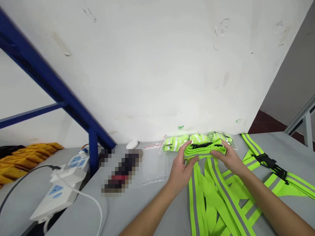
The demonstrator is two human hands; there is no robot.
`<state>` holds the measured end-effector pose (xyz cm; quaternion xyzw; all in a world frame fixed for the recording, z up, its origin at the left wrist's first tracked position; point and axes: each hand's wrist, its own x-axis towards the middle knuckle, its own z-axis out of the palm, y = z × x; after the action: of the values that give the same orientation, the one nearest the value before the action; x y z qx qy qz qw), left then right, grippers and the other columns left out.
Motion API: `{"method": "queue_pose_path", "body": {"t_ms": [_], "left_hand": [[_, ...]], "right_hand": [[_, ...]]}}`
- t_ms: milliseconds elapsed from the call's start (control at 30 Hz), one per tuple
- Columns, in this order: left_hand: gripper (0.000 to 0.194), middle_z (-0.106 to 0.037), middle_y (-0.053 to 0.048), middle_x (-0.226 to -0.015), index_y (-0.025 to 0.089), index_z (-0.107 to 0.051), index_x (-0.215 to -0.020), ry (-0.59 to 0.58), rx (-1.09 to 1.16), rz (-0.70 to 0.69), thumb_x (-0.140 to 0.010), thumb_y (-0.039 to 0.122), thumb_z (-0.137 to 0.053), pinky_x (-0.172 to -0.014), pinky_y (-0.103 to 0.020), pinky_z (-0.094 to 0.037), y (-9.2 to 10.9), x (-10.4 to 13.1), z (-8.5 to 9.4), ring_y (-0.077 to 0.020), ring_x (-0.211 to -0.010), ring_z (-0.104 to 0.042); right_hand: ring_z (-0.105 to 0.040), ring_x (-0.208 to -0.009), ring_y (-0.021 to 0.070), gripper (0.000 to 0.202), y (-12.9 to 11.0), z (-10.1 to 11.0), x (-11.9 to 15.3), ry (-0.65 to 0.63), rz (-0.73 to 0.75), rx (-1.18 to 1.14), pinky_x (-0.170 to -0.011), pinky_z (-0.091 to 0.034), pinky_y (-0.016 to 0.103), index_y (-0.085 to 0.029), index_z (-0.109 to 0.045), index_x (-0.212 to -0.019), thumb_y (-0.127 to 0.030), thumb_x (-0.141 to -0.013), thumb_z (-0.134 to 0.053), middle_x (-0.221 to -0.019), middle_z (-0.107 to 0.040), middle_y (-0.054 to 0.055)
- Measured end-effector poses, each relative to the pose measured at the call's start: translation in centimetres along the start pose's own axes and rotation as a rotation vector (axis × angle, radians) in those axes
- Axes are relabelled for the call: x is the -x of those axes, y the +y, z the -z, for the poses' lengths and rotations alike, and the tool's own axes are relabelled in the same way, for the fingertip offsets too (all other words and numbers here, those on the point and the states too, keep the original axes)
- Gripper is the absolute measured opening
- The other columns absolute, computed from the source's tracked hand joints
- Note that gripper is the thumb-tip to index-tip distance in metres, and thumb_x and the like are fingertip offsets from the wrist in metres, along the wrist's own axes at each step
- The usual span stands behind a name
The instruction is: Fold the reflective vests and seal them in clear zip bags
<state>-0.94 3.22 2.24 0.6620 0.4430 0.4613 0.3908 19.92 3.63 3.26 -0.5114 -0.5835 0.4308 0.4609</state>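
Observation:
Between my two hands is a folded bundle of neon green strap (204, 151) with a grey reflective stripe and black parts on top. My left hand (181, 166) grips its left end, and my right hand (227, 156) grips its right end. Below and to the right, loose green reflective straps (221, 200) are spread over the grey table (128, 209). A black buckle (270, 165) lies on the straps at the right. Behind the bundle, a clear bag (176, 143) of folded green straps rests against the wall.
Clear plastic bags (154, 167) and a white oval object (132, 144) lie left of my hands, near a pixelated patch. Farther left are a blue metal frame (93, 150), white power strips (59, 193) with cables, and yellow items (27, 159). A white wall (159, 72) stands behind.

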Motion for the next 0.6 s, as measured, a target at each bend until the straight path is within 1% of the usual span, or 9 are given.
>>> {"method": "queue_pose_path", "body": {"t_ms": [67, 133, 200, 300, 367, 400, 467, 533, 600], "left_hand": [[0.046, -0.061, -0.008, -0.123, 0.031, -0.04, -0.135, -0.01, -0.144, -0.06, -0.09, 0.033, -0.051, -0.07, -0.031, -0.056, -0.9, 0.7, 0.4, -0.0228, -0.096, -0.066], [0.047, -0.06, -0.009, -0.126, 0.03, -0.038, -0.138, -0.04, -0.309, -0.188, -0.091, 0.027, -0.047, -0.076, -0.033, -0.056, -1.6, 1.2, 0.9, -0.024, -0.104, -0.063], [0.051, -0.061, -0.009, -0.123, 0.029, -0.036, -0.14, -0.109, -0.449, -0.325, -0.091, 0.019, -0.041, -0.082, -0.035, -0.054, -2.1, 1.3, 1.2, -0.0235, -0.107, -0.062], [0.054, -0.066, -0.008, -0.109, 0.029, -0.037, -0.141, -0.214, -0.553, -0.441, -0.089, 0.015, -0.034, -0.078, -0.035, -0.054, -2.2, 1.4, 1.0, -0.0227, -0.095, -0.064], [0.052, -0.067, -0.007, -0.105, 0.031, -0.037, -0.141, -0.193, -0.497, -0.407, -0.091, 0.02, -0.038, -0.076, -0.034, -0.054, -1.9, 1.4, 0.6, -0.0223, -0.09, -0.065], [0.055, -0.067, -0.006, -0.104, 0.032, -0.033, -0.143, -0.154, -0.429, -0.34, -0.09, 0.025, -0.044, -0.074, -0.033, -0.054, -1.7, 1.5, 0.4, -0.0216, -0.087, -0.065], [0.07, -0.068, -0.004, -0.104, 0.033, -0.027, -0.146, -0.068, -0.262, -0.163, -0.085, 0.034, -0.059, -0.07, -0.031, -0.054, -1.2, 1.5, 0.3, -0.0206, -0.082, -0.066], [0.079, -0.065, -0.005, -0.114, 0.032, -0.035, -0.143, -0.048, -0.105, -0.044, -0.074, 0.04, -0.072, -0.077, -0.032, -0.054, -0.6, 1.4, 0.7, -0.0227, -0.092, -0.065], [0.078, -0.057, -0.007, -0.13, 0.032, -0.046, -0.136, -0.145, 0.052, 0.004, -0.067, 0.044, -0.078, -0.09, -0.036, -0.049, -0.2, 0.9, 1.7, -0.0273, -0.113, -0.058]], "right_hand": [[-0.061, -0.104, 0.028, 0.041, -0.6, 0.3, 0.3, -0.145, 0.058, 0.122, -0.081, -0.053, 0.04, -0.026, -0.058, -0.111, -0.05, -0.079, -0.065, -0.106, -0.067, 0.006], [-0.064, -0.09, 0.0249, 0.031, -1.0, 0.4, 0.5, -0.254, 0.1, 0.257, -0.074, -0.054, 0.038, -0.026, -0.059, -0.104, -0.047, -0.082, -0.063, -0.101, -0.067, 0.004], [-0.064, -0.083, 0.0246, 0.029, -1.1, 0.5, 0.7, -0.287, 0.113, 0.389, -0.068, -0.053, 0.038, -0.025, -0.06, -0.103, -0.043, -0.08, -0.064, -0.1, -0.068, 0.005], [-0.063, -0.094, 0.0281, 0.042, -1.3, 0.1, 1.1, -0.272, 0.18, 0.516, -0.075, -0.052, 0.04, -0.028, -0.06, -0.115, -0.036, -0.075, -0.07, -0.11, -0.067, 0.006], [-0.061, -0.099, 0.0282, 0.04, -1.5, -0.3, 1.3, -0.259, 0.231, 0.535, -0.079, -0.05, 0.04, -0.03, -0.062, -0.114, -0.035, -0.075, -0.07, -0.111, -0.067, 0.005], [-0.062, -0.096, 0.0274, 0.034, -1.7, -0.4, 1.4, -0.256, 0.238, 0.533, -0.077, -0.05, 0.039, -0.03, -0.064, -0.11, -0.037, -0.077, -0.069, -0.107, -0.068, 0.004], [-0.064, -0.084, 0.0252, 0.023, -2.2, -0.7, 1.4, -0.273, 0.219, 0.523, -0.069, -0.05, 0.036, -0.028, -0.068, -0.1, -0.04, -0.08, -0.065, -0.096, -0.07, 0.004], [-0.063, -0.079, 0.0244, 0.023, -2.9, -0.8, 1.3, -0.285, 0.196, 0.525, -0.064, -0.048, 0.034, -0.027, -0.068, -0.096, -0.043, -0.08, -0.065, -0.092, -0.07, 0.004], [-0.062, -0.081, 0.0245, 0.024, -4.0, -0.8, 0.8, -0.295, 0.207, 0.546, -0.065, -0.047, 0.034, -0.026, -0.068, -0.094, -0.044, -0.078, -0.068, -0.093, -0.069, 0.004]]}}
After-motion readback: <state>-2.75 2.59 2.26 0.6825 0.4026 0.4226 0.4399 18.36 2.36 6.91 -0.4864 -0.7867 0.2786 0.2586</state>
